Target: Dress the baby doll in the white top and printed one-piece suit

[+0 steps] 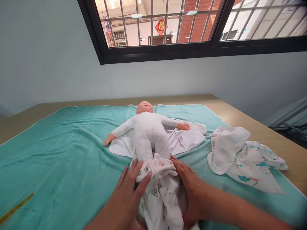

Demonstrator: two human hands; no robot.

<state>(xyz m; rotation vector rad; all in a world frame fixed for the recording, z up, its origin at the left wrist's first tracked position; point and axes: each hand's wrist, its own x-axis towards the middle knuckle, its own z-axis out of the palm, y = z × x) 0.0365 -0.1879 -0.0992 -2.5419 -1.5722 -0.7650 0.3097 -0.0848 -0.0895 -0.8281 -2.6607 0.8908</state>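
A baby doll (147, 129) in a white body lies on its back on an opened white garment (182, 140), head toward the window and arms spread. Printed white trousers (159, 188) cover its legs, with the waistband at the thighs. My left hand (129, 191) grips the left side of the waistband, fingers curled over the cloth. My right hand (189, 183) holds the right side of the trousers, its thumb pressed to the waistband.
A teal towel (59, 153) covers most of a wooden table (242, 118). A heap of white printed baby clothes (240, 156) lies at the right. A yellow tape strip (15, 209) shows at the lower left. A wall and barred window stand behind.
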